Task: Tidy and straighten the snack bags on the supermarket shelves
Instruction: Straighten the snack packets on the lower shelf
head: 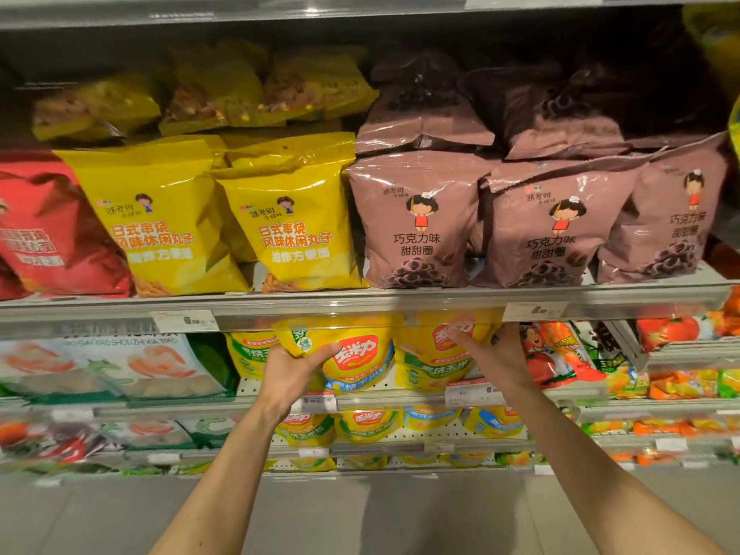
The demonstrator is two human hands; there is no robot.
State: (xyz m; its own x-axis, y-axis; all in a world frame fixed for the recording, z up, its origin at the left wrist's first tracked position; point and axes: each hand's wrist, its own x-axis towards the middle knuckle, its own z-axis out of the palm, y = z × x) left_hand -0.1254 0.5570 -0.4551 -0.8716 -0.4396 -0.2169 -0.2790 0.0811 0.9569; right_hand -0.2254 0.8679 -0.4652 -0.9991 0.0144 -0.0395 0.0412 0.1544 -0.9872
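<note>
Two yellow corn-snack bags stand side by side on the second shelf, just under the upper shelf's front rail. My left hand (pixel 290 374) grips the left yellow bag (pixel 354 360) by its lower left edge, thumb across the front. My right hand (pixel 490 356) lies flat against the front and right side of the right yellow bag (pixel 434 354), fingers spread. Another yellow bag (pixel 246 354) stands partly hidden behind my left hand's bag.
Above, the upper shelf (pixel 360 304) carries a red bag (pixel 48 230), yellow bags (pixel 168 222) and mauve chocolate-ring bags (pixel 416 222), with more stacked behind. Shrimp-cracker bags (pixel 132 366) lie at left, tomato snack bags (pixel 556 354) at right. Lower shelves hold more yellow bags (pixel 368 424).
</note>
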